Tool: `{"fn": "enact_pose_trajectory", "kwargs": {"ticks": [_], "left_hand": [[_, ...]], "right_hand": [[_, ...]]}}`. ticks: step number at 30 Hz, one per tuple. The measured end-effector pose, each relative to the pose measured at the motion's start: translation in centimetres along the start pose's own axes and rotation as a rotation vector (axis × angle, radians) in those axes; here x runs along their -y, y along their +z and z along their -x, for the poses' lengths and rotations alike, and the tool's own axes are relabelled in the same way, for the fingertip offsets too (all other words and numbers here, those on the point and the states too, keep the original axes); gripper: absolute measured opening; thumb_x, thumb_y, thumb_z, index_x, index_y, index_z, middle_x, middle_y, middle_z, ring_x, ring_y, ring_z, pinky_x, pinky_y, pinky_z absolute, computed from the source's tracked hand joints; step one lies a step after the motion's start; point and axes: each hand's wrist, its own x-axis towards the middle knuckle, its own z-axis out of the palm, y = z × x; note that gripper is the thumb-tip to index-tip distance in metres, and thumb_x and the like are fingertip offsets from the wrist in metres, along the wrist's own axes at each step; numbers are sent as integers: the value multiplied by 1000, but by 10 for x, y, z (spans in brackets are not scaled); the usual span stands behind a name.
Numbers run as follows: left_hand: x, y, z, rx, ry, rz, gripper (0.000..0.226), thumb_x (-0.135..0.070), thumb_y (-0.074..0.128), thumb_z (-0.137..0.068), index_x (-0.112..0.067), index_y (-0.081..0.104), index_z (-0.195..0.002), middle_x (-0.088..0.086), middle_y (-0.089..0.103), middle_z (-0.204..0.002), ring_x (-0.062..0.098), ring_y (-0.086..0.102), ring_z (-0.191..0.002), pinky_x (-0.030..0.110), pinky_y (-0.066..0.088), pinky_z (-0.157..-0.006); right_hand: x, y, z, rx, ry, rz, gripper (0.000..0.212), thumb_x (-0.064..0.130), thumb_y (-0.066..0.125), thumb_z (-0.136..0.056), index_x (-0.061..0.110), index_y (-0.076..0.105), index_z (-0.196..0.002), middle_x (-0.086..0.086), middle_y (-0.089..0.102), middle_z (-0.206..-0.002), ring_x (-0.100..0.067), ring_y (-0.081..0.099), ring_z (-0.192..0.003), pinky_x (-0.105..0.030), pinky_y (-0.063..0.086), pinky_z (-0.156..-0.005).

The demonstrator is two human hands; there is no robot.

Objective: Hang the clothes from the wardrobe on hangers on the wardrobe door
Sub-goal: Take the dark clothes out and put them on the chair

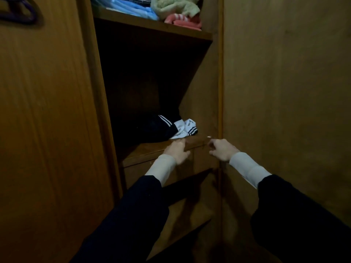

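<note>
Wood and cloth

Wardrobe door [47, 111] and shelf [152, 150]: smooth brown wood, faint sheen. Dark striped garment [157, 128]: soft cloth.

My two arms in layered sleeves

On both arms I wear a dark navy outer sleeve [133, 215], loose and soft, which ends partway down the forearm. From under it comes a snug pale inner sleeve, off-white on the left [161, 170] and a slightly greyer white on the right [248, 168], running to the wrist. The right outer sleeve [296, 221] looks bulkier and folds at its end. My left hand [177, 151] and right hand [222, 149] are bare, with no rings or watch showing.
</note>
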Motion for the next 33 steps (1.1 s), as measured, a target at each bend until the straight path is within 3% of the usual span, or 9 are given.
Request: {"fn": "enact_pose_trajectory", "kwargs": {"ticks": [3,10,21,25,29,31,33], "left_hand": [[13,3,-21,-16,-44,107,46,-24,51,-93,-9,39,-135,15,45,-138,33,50,-120,38,44,-99],[45,4,-77,-147,-96,66,42,-20,49,-93,-12,43,-134,11,45,-137,27,42,-127,36,36,-104],[93,-21,-158,-521,-105,17,31,-6,47,-89,-12,56,-118,7,52,-122,21,44,-118,25,32,-97],[108,-21,-182,-627,-163,-81,29,-10,47,-88,-14,56,-116,5,54,-120,21,45,-117,29,25,-106],[122,-15,-201,-606,-323,-187,36,-26,42,-94,-20,47,-130,1,39,-142,17,24,-138,40,6,-116],[128,-10,-208,-543,-400,-167,44,-34,39,-96,-23,37,-138,0,26,-152,19,11,-143,45,6,-116],[133,-5,-212,-499,-454,-106,50,-39,39,-96,-27,28,-143,-1,18,-156,25,10,-144,45,13,-115]], "right_hand": [[7,10,-31,-16,-50,-9,41,20,51,-92,14,45,-132,-13,51,-132,-30,50,-120,-39,42,-100],[23,20,-117,-69,-178,-15,43,17,50,-92,15,43,-134,-12,49,-136,-30,47,-124,-39,40,-100],[42,29,-252,-147,-457,-94,41,17,46,-94,13,42,-134,-8,44,-137,-26,43,-125,-37,41,-94],[50,43,-292,-233,-554,-106,38,23,44,-96,15,41,-133,-6,43,-136,-24,37,-128,-38,39,-97],[58,54,-321,-211,-572,-106,47,31,42,-96,19,31,-140,-6,29,-149,-25,25,-137,-41,28,-108],[60,63,-329,-129,-547,-97,54,39,39,-96,23,21,-145,-4,16,-156,-25,12,-143,-45,16,-114],[60,74,-336,-38,-520,-144,58,48,34,-96,29,13,-147,-2,9,-158,-27,11,-144,-48,16,-114]]}}
